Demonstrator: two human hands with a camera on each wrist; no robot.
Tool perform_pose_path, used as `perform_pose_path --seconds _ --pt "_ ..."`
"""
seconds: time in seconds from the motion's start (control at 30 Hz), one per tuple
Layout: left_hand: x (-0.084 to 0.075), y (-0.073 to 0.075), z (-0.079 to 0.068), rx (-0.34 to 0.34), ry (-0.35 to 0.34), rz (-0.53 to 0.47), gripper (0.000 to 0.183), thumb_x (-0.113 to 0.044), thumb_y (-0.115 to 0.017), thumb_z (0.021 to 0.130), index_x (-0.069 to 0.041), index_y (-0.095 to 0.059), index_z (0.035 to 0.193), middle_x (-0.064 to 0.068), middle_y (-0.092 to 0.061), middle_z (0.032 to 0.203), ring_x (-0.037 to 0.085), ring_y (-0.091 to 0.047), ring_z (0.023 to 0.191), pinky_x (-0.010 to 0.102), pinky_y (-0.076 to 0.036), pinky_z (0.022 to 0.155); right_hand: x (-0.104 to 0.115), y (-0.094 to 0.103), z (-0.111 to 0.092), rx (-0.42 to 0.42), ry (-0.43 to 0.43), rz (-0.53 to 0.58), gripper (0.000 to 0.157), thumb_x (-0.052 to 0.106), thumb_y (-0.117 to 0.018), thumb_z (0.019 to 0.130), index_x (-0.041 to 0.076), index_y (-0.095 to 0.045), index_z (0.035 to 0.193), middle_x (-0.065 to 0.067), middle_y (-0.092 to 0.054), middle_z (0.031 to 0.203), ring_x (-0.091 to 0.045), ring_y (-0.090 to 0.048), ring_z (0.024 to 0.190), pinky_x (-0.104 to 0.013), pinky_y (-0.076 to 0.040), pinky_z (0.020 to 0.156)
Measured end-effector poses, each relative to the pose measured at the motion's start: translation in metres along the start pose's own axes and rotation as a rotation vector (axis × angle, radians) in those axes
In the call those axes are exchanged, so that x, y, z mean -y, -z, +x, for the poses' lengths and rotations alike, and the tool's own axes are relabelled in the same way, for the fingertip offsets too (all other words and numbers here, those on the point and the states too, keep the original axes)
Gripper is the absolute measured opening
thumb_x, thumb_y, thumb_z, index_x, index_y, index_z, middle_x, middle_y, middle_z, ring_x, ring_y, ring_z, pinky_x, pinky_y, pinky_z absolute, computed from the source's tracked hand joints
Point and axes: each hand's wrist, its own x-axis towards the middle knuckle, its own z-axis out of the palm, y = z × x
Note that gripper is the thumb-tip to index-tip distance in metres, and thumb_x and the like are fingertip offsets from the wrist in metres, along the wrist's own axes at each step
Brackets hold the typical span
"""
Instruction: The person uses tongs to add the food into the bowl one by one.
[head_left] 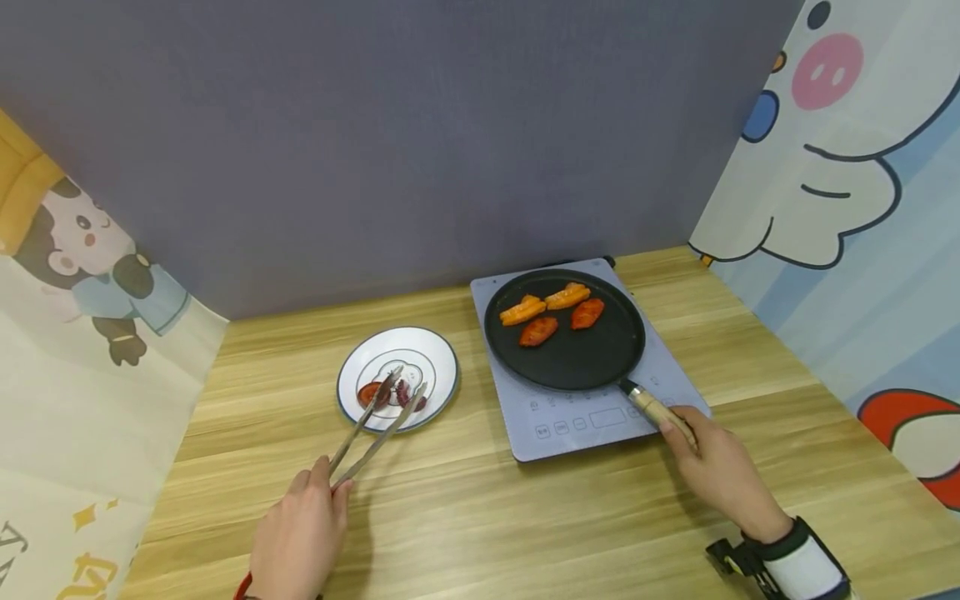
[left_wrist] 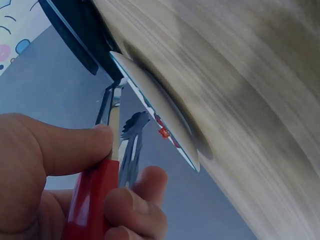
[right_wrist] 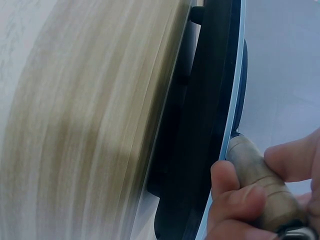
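Left hand point(head_left: 296, 533), lower left of frame, clamped on tongs point(head_left: 387, 432); tongs stand parted over plate point(head_left: 446, 367) left of centre (touching food or not, cannot tell). Red and dark pieces point(head_left: 368, 394) lie up and right of that hand, tongs' long axis slanting toward them; left hand clearly nearer. Right hand point(head_left: 720, 471), lower right, wrapped round pan handle point(head_left: 660, 414); pan point(head_left: 581, 354), right of centre, bearing 4 orange-red pieces point(head_left: 538, 332) on cooker point(head_left: 517, 393).
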Motion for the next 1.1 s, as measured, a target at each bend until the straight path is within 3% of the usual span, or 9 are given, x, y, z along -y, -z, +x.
perform_pose_path --seconds 0.23,0.67,0.87,1.1 --pt "-0.003 -0.001 0.003 0.015 -0.005 0.015 0.042 -0.027 -0.061 0.082 0.004 -0.051 0.109 0.015 -0.057 0.076 0.029 -0.051 0.05 0.041 -0.038 0.038 -0.001 -0.001 0.0 -0.001 -0.003 0.002 0.039 0.034 -0.041 0.095 0.004 -0.046 0.119 -0.004 -0.042 0.061 -0.016 -0.037 0.049 -0.033 -0.032 0.043" --pt "-0.008 -0.014 0.011 -0.037 -0.061 0.015 0.033 -0.023 -0.063 0.081 0.0 -0.05 0.1 0.011 -0.052 0.069 0.026 -0.047 0.045 0.038 -0.032 0.034 -0.002 -0.002 -0.001 -0.013 0.006 0.003 0.037 0.033 -0.042 0.095 0.004 -0.048 0.117 -0.003 -0.041 0.06 -0.015 -0.037 0.048 -0.033 -0.031 0.042" --pt "-0.007 -0.008 0.006 -0.022 -0.043 0.018 0.035 -0.025 -0.062 0.082 0.003 -0.051 0.1 0.012 -0.052 0.068 0.027 -0.048 0.046 0.04 -0.035 0.036 -0.002 -0.002 0.0 -0.019 0.015 0.007 0.035 0.032 -0.042 0.094 0.005 -0.049 0.115 -0.003 -0.042 0.06 -0.015 -0.037 0.048 -0.033 -0.031 0.042" --pt "-0.007 -0.006 0.006 0.025 -0.005 0.011 0.028 -0.026 -0.06 0.083 -0.001 -0.051 0.091 0.009 -0.05 0.064 0.027 -0.047 0.045 0.039 -0.033 0.035 -0.002 -0.002 0.0 -0.008 0.009 0.01 0.037 0.034 -0.041 0.095 0.004 -0.048 0.117 -0.003 -0.042 0.061 -0.015 -0.037 0.048 -0.033 -0.031 0.043"
